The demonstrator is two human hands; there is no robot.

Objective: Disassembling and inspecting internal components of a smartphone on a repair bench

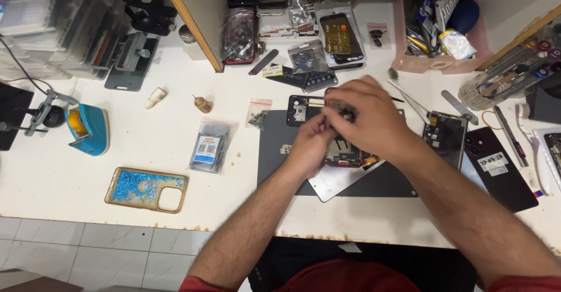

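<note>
Well left of the work, a glittery blue phone case (146, 189) and a bagged part (209, 146) lie on the white bench (87, 157). The left hand (311, 144) is curled shut, pinching the edge of the opened phone (345, 152) on the dark mat (277, 146). The right hand (371, 117) arches over it, fingers bent down onto its top; whether it grips anything I cannot tell. The phone looks light, stiff and fragile, best held by its frame edges.
</note>
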